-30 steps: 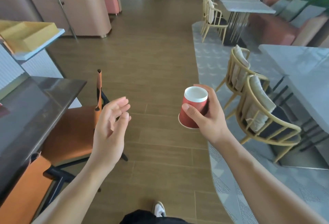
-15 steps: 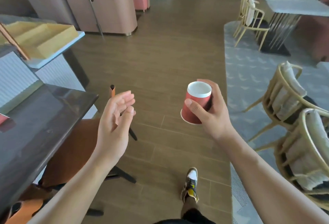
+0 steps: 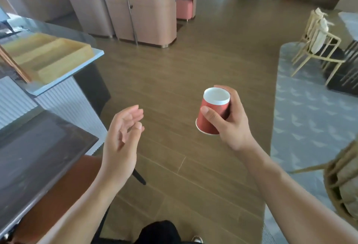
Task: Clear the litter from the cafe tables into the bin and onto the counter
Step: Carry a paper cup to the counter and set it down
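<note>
Red cup (image 3: pixel 213 114) in right hand (image 3: pixel 230 121)

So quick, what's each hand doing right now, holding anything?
Left hand: open, fingers relaxed, holding nothing.
Right hand: closed around a red paper cup, held tilted over the floor.

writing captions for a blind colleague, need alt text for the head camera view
A person's right hand grips a red paper cup above a wooden floor, the left hand open and empty beside it. A dark table and a yellow tray on a counter lie to the left, wicker chairs to the right.
</note>
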{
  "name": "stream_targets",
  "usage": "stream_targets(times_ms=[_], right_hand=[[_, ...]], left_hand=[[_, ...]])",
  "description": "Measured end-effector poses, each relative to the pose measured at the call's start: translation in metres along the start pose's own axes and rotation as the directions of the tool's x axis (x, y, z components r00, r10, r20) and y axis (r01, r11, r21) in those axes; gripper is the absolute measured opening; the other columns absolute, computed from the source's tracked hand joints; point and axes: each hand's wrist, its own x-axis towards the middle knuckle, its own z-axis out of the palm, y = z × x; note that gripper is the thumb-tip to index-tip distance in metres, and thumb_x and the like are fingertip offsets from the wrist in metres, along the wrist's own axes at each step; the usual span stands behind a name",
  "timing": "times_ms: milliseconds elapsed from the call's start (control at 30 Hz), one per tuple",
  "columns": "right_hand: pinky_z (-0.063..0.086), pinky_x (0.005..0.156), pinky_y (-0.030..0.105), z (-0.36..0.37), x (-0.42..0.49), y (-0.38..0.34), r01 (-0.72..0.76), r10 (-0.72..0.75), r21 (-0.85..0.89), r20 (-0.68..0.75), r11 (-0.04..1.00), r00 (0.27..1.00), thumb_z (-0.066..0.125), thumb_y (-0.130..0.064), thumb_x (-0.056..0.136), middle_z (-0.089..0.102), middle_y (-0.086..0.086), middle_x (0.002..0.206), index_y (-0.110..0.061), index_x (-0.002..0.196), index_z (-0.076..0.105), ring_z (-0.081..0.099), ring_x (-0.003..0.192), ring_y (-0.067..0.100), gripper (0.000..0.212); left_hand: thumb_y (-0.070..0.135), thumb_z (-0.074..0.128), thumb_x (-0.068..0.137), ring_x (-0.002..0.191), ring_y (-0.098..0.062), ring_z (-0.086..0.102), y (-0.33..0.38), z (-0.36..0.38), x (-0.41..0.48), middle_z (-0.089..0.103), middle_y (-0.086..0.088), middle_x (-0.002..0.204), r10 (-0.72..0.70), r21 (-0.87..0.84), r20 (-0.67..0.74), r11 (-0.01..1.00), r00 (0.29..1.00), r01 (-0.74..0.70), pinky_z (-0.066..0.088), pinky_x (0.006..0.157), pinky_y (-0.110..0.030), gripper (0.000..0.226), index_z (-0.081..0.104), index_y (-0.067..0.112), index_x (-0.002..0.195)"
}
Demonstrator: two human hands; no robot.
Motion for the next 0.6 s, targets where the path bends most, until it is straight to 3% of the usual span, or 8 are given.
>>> stream_targets(times_ms=[267, 600], right_hand=[[0.055, 0.088, 0.019, 0.011, 0.149, 0.054, -0.004, 0.003, 0.013, 0.068, 1.0, 0.998, 0.079, -0.054, 0.075, 0.066, -0.023, 0.115, -0.037, 0.134, 0.055, 0.067, 0.105, 0.004, 0.066], [0.053, 0.087, 0.015, 0.084, 0.388, 0.109, 0.025, -0.029, 0.039, 0.117, 0.999, 0.993, 0.08, -0.049, 0.078, 0.065, -0.023, 0.116, -0.041, 0.13, 0.056, 0.066, 0.104, 0.003, 0.057]], left_hand=[[0.038, 0.054, 0.099, 0.133, -0.015, 0.062, -0.052, 0.026, 0.134, 0.067, -0.001, 0.136, 0.001, -0.011, -0.09, 1.0, 0.996, -0.002, 0.055, 0.108, -0.043, 0.041, 0.057, 0.022, 0.138], [0.045, 0.055, 0.1, 0.136, -0.021, 0.06, -0.145, 0.025, 0.359, 0.067, 0.004, 0.137, 0.032, 0.025, -0.164, 0.999, 0.986, -0.028, 0.051, 0.109, -0.061, 0.034, 0.06, 0.047, 0.133]])
